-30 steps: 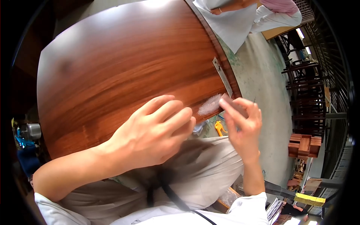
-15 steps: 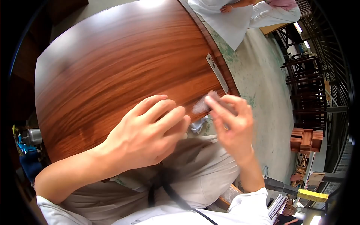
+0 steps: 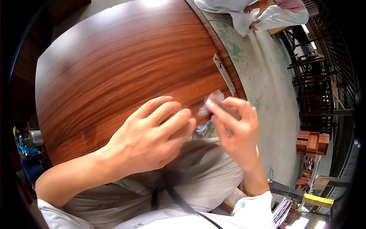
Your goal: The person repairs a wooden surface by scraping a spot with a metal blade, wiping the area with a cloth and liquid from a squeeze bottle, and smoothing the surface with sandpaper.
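Observation:
A large glossy wooden panel [image 3: 126, 65] with dark brown grain fills the space in front of me. My left hand [image 3: 152, 133] lies over its near edge, fingers bent and close together; the thumb and whatever is under the fingers are hidden. To the right, my right hand [image 3: 238, 128] grips a small grey-brown block [image 3: 227, 107], slightly blurred, between thumb and fingers. The block is held over a whitish, cloudy patch [image 3: 206, 109] near the panel's right front corner. A flat metal strip [image 3: 224, 75] lies on the panel along the right edge, just beyond the block.
A crumpled white cloth [image 3: 202, 129] shows below the panel's front corner. At upper right, a person [image 3: 284, 17] handles a white sheet [image 3: 240, 21]. Dark wooden frames [image 3: 310, 80] and reddish-brown wooden boxes [image 3: 312, 143] stand across the concrete floor [image 3: 268, 91].
My right hand and the block have shifted only slightly, the block a little left. My left hand stays nearly in place. The white sheet at upper right has been pulled up and bunched.

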`<action>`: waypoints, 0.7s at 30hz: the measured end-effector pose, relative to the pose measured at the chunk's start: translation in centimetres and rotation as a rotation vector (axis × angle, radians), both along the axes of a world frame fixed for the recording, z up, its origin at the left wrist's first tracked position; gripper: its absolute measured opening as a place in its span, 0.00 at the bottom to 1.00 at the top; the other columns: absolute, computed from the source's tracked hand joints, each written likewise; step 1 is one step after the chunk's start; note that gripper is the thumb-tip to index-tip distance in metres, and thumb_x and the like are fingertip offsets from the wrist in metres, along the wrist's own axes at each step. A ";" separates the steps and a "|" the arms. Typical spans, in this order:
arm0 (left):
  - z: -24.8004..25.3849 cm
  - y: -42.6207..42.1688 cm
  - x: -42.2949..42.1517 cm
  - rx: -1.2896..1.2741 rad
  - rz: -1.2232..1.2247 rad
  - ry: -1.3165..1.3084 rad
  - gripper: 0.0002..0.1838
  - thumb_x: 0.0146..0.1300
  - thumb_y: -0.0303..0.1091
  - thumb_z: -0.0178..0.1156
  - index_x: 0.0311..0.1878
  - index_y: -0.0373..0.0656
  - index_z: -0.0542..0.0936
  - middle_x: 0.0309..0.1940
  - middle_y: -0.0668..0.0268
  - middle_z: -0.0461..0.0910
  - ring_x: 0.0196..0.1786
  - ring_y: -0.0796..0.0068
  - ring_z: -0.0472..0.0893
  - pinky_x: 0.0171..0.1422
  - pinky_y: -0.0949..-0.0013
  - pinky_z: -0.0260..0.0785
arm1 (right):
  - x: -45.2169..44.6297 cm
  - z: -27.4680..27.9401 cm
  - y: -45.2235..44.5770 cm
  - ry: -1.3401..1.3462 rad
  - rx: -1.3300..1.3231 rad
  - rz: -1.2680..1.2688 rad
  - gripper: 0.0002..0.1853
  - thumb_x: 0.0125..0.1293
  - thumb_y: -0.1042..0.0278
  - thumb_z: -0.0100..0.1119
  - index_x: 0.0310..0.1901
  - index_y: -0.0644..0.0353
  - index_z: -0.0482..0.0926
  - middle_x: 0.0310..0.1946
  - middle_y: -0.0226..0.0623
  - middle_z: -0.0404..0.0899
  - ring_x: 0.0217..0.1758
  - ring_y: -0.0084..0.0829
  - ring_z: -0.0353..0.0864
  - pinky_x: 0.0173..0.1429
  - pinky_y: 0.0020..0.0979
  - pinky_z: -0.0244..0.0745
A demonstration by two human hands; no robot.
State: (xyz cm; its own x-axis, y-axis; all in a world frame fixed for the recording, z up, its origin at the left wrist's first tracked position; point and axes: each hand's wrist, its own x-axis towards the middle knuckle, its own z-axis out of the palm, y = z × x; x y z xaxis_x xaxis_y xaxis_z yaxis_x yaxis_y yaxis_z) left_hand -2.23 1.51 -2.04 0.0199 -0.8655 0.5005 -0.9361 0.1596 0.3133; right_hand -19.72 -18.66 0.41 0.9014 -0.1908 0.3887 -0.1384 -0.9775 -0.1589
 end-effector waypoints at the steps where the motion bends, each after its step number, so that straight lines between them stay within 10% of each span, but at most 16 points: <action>1: 0.1 -0.1 0.0 0.002 0.001 -0.003 0.30 0.51 0.29 0.76 0.62 0.43 0.89 0.56 0.61 0.82 0.59 0.58 0.84 0.74 0.48 0.80 | -0.3 0.3 0.4 0.025 0.005 0.013 0.18 0.67 0.65 0.76 0.58 0.40 0.95 0.50 0.26 0.84 0.48 0.33 0.82 0.48 0.37 0.70; 21: 0.3 0.1 0.0 0.040 -0.004 -0.001 0.32 0.48 0.28 0.75 0.63 0.45 0.89 0.56 0.61 0.82 0.60 0.58 0.84 0.75 0.48 0.79 | -0.7 0.4 -0.6 -0.015 -0.034 0.048 0.19 0.63 0.67 0.77 0.56 0.39 0.94 0.47 0.25 0.83 0.45 0.32 0.82 0.47 0.38 0.71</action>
State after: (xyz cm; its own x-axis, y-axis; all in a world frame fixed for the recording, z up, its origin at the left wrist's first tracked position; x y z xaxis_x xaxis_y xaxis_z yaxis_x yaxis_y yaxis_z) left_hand -2.25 1.61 -1.76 0.0157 -0.8851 0.4652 -0.9359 0.1508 0.3184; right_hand -20.43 -19.25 0.83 0.9034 -0.1335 0.4075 -0.0887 -0.9879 -0.1269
